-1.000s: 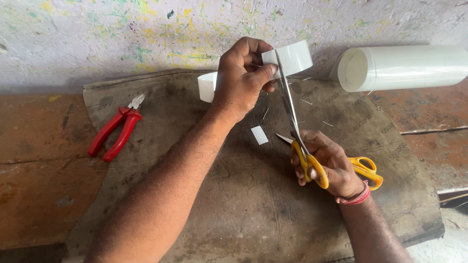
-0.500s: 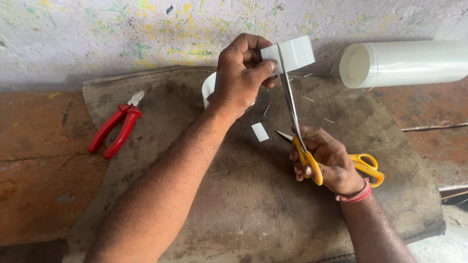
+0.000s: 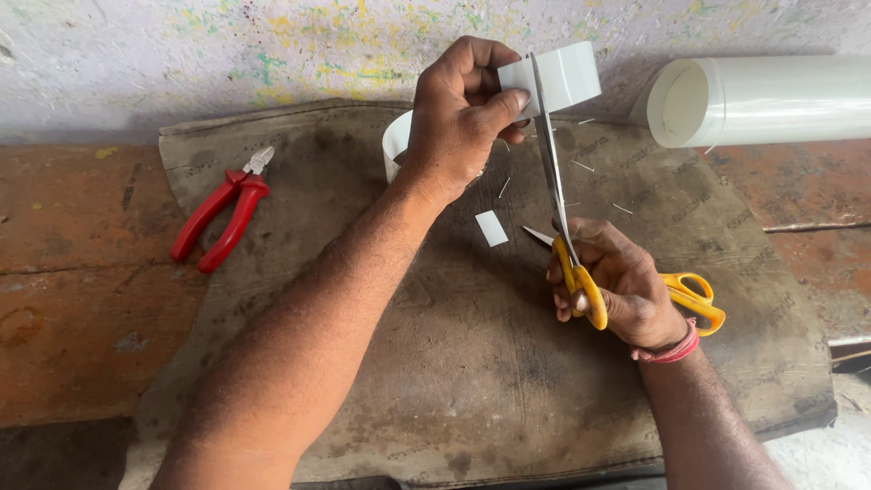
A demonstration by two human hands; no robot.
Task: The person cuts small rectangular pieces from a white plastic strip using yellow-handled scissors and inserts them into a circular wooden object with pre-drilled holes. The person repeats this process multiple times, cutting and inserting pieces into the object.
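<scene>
Pointing toward 12 o'clock, scissors are biting white strip; right hand gripping handles, left hand pinching strip.

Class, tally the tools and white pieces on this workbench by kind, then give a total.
Scissors: 1
Red-handled pliers: 1
White strip in the left hand: 1
White roll: 1
Small white offcut: 1
Total: 5

Red-handled pliers lying far left, half on brown mat. White tube far right by paint-flecked wall. Small white offcut mid-mat.
</scene>
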